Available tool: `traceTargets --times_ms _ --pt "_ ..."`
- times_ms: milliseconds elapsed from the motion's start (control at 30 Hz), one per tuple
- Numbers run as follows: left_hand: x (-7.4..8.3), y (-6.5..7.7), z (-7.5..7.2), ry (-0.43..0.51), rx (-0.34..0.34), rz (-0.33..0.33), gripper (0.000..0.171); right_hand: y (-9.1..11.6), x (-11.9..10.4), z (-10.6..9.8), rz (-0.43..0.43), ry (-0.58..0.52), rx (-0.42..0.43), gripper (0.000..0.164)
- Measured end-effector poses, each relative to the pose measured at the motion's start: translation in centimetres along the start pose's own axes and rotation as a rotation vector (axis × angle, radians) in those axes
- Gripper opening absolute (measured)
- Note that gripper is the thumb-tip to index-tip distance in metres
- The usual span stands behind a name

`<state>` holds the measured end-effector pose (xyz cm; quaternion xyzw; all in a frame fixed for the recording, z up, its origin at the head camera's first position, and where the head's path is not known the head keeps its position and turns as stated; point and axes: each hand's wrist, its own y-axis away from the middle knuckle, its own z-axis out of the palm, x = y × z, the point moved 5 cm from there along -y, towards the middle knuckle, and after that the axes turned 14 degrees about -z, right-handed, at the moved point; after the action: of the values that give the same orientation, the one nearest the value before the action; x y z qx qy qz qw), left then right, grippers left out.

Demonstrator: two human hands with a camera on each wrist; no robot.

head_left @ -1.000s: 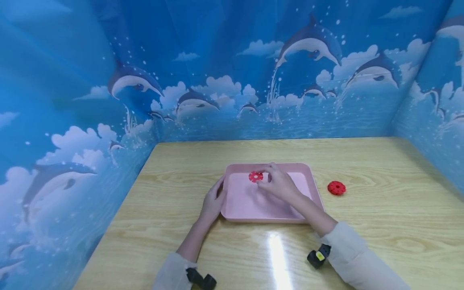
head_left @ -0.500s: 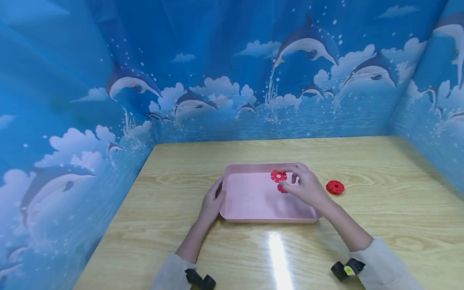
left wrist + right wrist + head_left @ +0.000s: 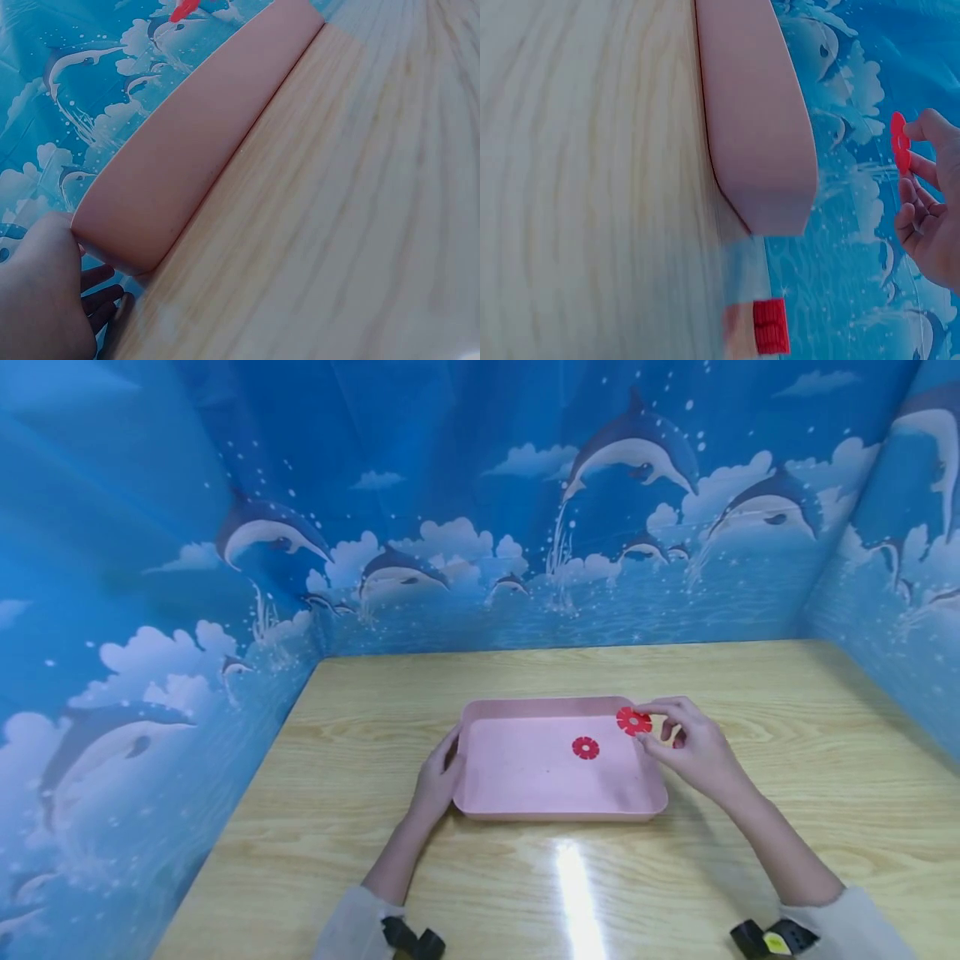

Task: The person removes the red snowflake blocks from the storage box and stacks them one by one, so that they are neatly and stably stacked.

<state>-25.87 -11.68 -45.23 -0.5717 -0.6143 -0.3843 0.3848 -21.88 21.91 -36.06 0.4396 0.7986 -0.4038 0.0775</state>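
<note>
A shallow pink tray (image 3: 517, 768) lies on the table, with one red notched disc (image 3: 578, 748) flat on its floor, right of the middle. My left hand (image 3: 435, 783) holds the tray's left side, thumb at the rim and fingers along the outer wall; in the left wrist view, this hand (image 3: 37, 292) is at the tray's corner. Over the right rim, my right hand (image 3: 697, 747) pinches another red notched disc (image 3: 625, 722) between thumb and forefinger. The right wrist view shows the held disc (image 3: 897, 129) nearly edge-on, the other fingers curled below it.
A small stack of red discs (image 3: 771, 326) stands on the table right of the tray; in the head view the right hand mostly covers it. The wood-grain table (image 3: 375, 693) ends at a blue dolphin-print backdrop (image 3: 450, 602) behind and at both sides.
My right hand has moved right with its disc, from over the tray's middle to its right rim. The disc on the tray floor has come into view. My left hand has stayed put.
</note>
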Motion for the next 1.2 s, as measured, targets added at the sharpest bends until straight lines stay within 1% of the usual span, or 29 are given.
traceTargets --times_ms 267,500,667,733,833,967,1067,1200 --pt "0.1 0.1 0.0 0.015 -0.006 0.021 0.045 1.6 1.4 -2.5 0.026 0.011 0.052 0.033" --pt "0.2 0.1 0.0 0.01 0.0 0.011 0.046 3.0 2.9 -3.8 0.066 0.037 0.081 0.033" --pt "0.2 0.1 0.0 0.009 0.001 0.006 0.046 3.9 4.3 -4.0 0.094 0.038 0.104 0.03" --pt "0.1 0.1 0.0 0.009 0.002 0.002 0.046 4.2 4.9 -4.0 0.119 0.026 0.121 0.03" --pt "0.1 0.1 0.0 0.012 -0.001 -0.001 0.046 4.5 5.6 -4.0 0.126 0.021 0.13 0.031" --pt "0.1 0.1 0.1 0.016 -0.005 0.002 0.047 4.9 6.2 -4.0 0.119 0.039 0.11 0.031" --pt "0.1 0.0 0.1 0.015 -0.001 0.002 0.046 5.4 6.9 -3.8 0.137 0.045 0.097 0.031" --pt "0.0 0.0 0.0 0.009 0.002 0.0 0.046 5.9 7.9 -3.4 0.138 0.049 0.099 0.032"
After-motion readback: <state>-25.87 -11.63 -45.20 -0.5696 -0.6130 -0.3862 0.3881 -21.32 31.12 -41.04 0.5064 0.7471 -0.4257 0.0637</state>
